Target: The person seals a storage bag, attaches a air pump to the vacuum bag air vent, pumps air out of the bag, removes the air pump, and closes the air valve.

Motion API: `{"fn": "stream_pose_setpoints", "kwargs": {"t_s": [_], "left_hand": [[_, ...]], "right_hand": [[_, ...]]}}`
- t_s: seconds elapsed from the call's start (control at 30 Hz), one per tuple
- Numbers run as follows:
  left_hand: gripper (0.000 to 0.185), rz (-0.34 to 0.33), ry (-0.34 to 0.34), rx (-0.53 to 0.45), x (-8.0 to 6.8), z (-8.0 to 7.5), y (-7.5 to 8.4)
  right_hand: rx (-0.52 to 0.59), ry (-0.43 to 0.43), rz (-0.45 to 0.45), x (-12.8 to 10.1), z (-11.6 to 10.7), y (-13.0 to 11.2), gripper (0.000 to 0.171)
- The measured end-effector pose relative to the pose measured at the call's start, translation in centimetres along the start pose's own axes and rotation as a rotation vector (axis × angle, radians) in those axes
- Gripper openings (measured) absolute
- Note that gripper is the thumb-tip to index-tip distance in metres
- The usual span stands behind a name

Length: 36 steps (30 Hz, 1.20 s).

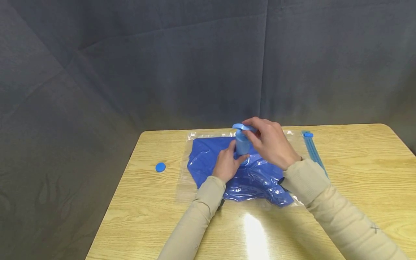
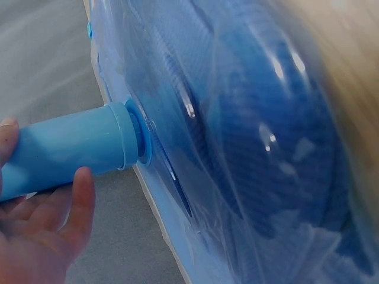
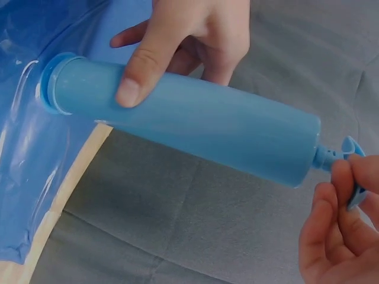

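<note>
**Hand pump seated on the bag's valve, both hands on it**

A light-blue plastic cylinder hand pump (image 1: pixel 242 143) stands upright on the round valve of a clear plastic vacuum storage bag (image 1: pixel 190 180), which lies flat on the pale wooden table (image 1: pixel 357 173) with a folded blue garment (image 1: pixel 211 155) inside. The left hand (image 1: pixel 226 167) has its thumb and fingers curled round the lower barrel, close to the flared base; the right wrist view shows the thumb pressed flat along the cylinder. The right hand (image 1: pixel 271 142) pinches the T-shaped handle (image 3: pixel 349 171) at the top between curled fingertips, and only a short stub of rod shows between handle and barrel.

To do this well, the left hand would probably need to press the base squarely down on the valve, since a tilted barrel is likely to leak at the rim. The right hand should move the handle straight along the pump's axis, so the barrel does not rock off its seat.

A small round blue cap (image 1: pixel 160 167) lies on the table well to the left of the bag. A blue zip strip with its slider clip (image 1: pixel 308 135) runs along the bag's right edge.
</note>
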State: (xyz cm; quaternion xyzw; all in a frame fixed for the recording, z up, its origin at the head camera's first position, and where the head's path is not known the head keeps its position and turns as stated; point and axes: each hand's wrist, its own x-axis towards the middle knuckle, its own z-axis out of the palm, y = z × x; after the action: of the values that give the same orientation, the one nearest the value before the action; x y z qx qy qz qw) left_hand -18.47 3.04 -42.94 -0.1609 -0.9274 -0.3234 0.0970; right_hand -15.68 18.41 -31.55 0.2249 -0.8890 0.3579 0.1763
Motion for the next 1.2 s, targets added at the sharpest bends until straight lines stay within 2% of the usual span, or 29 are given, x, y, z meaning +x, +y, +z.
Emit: {"fn": "stream_pose_setpoints", "kwargs": {"t_s": [0.23, 0.47, 0.9, 1.2], "left_hand": [[0.053, 0.015, 0.003, 0.000, 0.0, 0.0, -0.1], [0.052, 0.031, 0.006, 0.006, 0.0, 0.1, -0.1], [0.053, -0.007, -0.032, -0.003, 0.2, 0.2, 0.2], [0.050, -0.037, -0.031, 0.000, 0.3, 0.2, 0.6]], "right_hand": [[0.016, 0.011, -0.004, 0.1, -0.4, -0.5, 0.022], [0.049, 0.073, -0.013, 0.3, -1.0, -1.0, 0.022], [0.075, 0.200, -0.061, 0.9, -2.1, -2.2, 0.020], [0.106, 0.285, -0.081, 1.2, -3.1, -3.3, 0.018]]}}
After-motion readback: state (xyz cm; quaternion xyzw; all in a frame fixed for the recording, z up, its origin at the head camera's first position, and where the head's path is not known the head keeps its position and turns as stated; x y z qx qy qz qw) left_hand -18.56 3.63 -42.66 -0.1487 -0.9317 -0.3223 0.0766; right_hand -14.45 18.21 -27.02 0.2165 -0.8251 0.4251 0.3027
